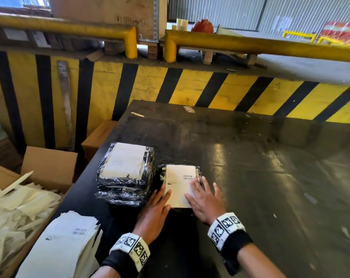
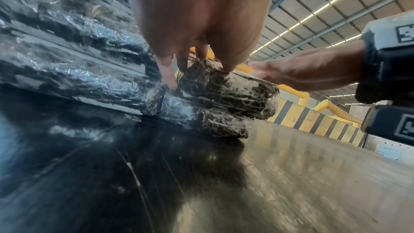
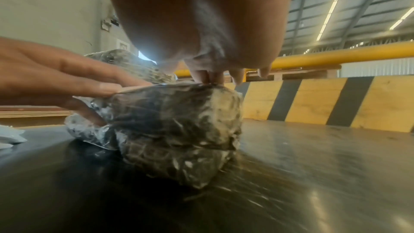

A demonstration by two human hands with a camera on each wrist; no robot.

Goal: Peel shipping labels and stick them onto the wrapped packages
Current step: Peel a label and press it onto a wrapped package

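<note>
Near the tabletop's [image 1: 250,157] left edge, the left hand [image 1: 157,207] and right hand [image 1: 205,199] lie flat, fingers straight, pressing a label [image 1: 179,187] onto the small package [image 3: 174,130]. Uneven pressure could trap wrinkles over the crinkled wrap, or leave corners lifting.

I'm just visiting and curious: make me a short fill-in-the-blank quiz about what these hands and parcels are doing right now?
1. Both hands press flat on the white ____ atop the small package.
2. The taller stack of wrapped packages stands to the ____ of the small package.
3. The loose pile of unused labels lies nearest the ____ hand.
4. The right hand has its fingers ____, not curled.

Missing words: label; left; left; straight
</note>
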